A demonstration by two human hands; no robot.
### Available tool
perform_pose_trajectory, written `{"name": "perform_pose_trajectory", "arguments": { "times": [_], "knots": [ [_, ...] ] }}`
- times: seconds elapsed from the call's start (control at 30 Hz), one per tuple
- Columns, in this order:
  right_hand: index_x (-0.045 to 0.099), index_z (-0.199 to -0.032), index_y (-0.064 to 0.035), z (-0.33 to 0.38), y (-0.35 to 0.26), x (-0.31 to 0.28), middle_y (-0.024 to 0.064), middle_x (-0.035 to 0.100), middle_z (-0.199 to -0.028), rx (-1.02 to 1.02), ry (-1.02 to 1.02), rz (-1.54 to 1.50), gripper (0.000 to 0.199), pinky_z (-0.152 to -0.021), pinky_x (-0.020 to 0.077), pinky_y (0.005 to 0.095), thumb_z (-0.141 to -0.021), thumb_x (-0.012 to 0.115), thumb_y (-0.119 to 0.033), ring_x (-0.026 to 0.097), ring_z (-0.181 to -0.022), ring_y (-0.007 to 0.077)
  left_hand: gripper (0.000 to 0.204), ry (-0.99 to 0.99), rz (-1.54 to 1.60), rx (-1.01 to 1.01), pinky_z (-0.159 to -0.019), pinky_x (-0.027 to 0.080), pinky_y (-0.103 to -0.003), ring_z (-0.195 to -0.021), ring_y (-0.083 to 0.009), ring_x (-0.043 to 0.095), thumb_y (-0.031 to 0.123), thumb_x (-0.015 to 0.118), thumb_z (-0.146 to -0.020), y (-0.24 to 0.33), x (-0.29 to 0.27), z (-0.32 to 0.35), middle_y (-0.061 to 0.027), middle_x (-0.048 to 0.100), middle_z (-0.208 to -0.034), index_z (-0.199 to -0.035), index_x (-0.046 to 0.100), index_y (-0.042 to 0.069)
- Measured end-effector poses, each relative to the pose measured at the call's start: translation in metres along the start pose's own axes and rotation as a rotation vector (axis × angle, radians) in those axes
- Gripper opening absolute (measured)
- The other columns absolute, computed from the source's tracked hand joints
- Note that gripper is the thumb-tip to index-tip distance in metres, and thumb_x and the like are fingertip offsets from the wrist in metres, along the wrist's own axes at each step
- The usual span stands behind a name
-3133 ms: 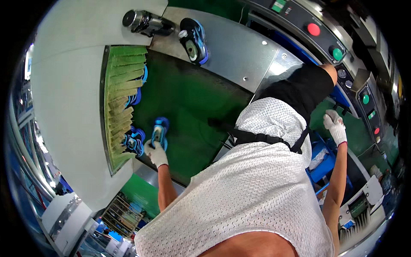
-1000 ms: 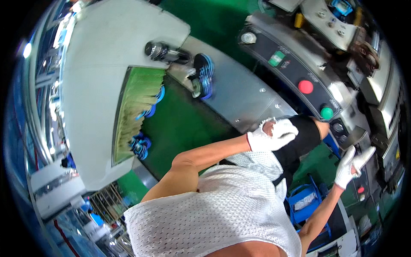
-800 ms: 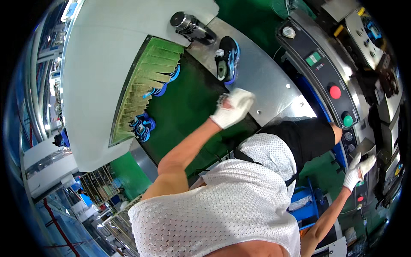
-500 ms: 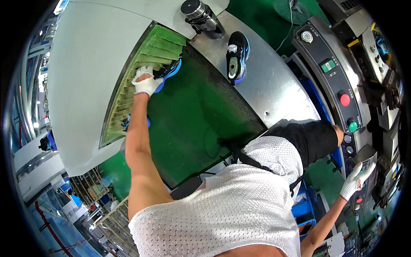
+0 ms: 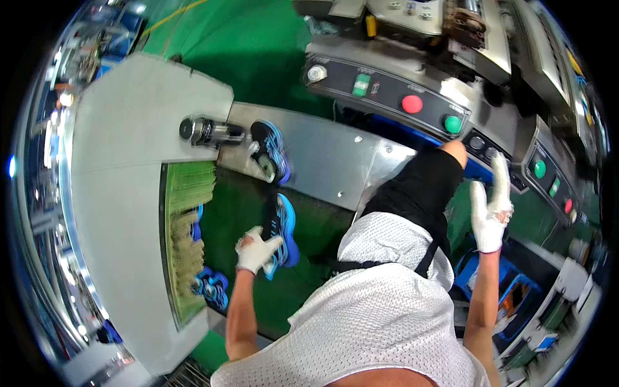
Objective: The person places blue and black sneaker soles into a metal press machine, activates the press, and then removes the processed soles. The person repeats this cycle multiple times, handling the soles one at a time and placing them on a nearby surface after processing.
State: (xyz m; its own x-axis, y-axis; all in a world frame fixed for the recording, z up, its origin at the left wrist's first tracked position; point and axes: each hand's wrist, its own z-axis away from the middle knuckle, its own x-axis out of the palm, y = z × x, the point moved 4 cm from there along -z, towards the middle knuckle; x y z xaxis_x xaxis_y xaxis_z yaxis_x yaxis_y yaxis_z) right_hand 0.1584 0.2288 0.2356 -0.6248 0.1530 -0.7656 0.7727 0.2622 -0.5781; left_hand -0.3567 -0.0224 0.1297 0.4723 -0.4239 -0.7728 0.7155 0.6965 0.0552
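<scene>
Apparently gripped in the left hand (image 5: 253, 253) at seven o'clock a black-and-blue shoe (image 5: 289, 235), risking a knock against the steel ledge (image 5: 316, 142) at twelve if swung too high. Had bare green belt (image 5: 308, 222) at six for moving, bounded by the ledge's edge; spread the right hand (image 5: 491, 216), empty, at three.

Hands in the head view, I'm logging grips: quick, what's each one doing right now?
Left hand: closed on a black-and-blue shoe.
Right hand: open, holding nothing.
</scene>
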Motion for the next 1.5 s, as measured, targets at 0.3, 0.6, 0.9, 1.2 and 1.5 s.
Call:
{"name": "perform_pose_trajectory", "arguments": {
  "times": [0.3,0.6,0.9,1.2,1.5],
  "knots": [
    [0.071,-0.132,-0.0012,0.041,-0.019,0.135,0.0112,0.071,-0.133,0.442,-0.808,-1.469,0.037,-0.101,0.0557,0.0358,-0.106,0.067,-0.026,0.069,-0.115,0.0191,0.083,0.112,0.089,1.318,-0.121,0.041,-0.047,-0.140,-0.0337,0.057,0.037,0.090,-0.078,0.214,-0.077,0.020,-0.0149,0.062,-0.151,-0.148,0.060,0.003],
    [0.059,-0.144,0.0004,0.043,0.040,0.017,0.0136,0.072,-0.133,0.676,-0.349,-1.607,0.059,-0.099,0.0610,0.0401,-0.094,0.083,-0.019,0.072,-0.116,0.0245,0.061,0.093,0.261,1.525,-0.115,0.048,-0.044,-0.135,-0.0359,0.061,0.020,0.080,-0.091,0.480,-0.188,0.053,-0.0179,0.063,-0.145,-0.146,0.060,0.003],
    [0.049,-0.155,-0.0038,0.110,0.103,0.035,0.0144,0.061,-0.150,0.733,-0.164,-2.006,0.054,-0.112,0.0534,0.0462,-0.109,0.057,-0.032,0.064,-0.131,0.0284,0.085,0.815,-0.062,1.152,-0.117,0.045,-0.047,-0.139,-0.0426,0.057,0.054,0.074,-0.093,0.656,-0.293,-0.133,-0.0259,0.058,-0.151,-0.155,0.050,0.000],
    [0.041,-0.161,-0.0052,0.139,0.118,0.046,0.0140,0.052,-0.159,0.795,0.183,-2.115,0.058,-0.117,0.0484,0.0472,-0.113,0.043,-0.038,0.059,-0.138,0.0293,0.081,0.659,-0.294,0.761,-0.107,0.052,-0.048,-0.127,-0.0401,0.066,0.055,0.078,-0.083,0.756,-0.313,-0.227,-0.0268,0.066,-0.137,-0.139,0.057,0.002],
    [0.047,-0.153,-0.0025,0.097,0.091,0.027,0.0119,0.059,-0.137,0.762,0.243,-1.883,0.054,-0.101,0.0536,0.0418,-0.103,0.052,-0.023,0.064,-0.116,0.0244,0.065,0.752,0.398,1.075,-0.108,0.050,-0.039,-0.125,-0.0290,0.066,0.030,0.086,-0.087,0.574,-0.376,-0.068,-0.0220,0.069,-0.135,-0.139,0.061,-0.001]
  ]
}}
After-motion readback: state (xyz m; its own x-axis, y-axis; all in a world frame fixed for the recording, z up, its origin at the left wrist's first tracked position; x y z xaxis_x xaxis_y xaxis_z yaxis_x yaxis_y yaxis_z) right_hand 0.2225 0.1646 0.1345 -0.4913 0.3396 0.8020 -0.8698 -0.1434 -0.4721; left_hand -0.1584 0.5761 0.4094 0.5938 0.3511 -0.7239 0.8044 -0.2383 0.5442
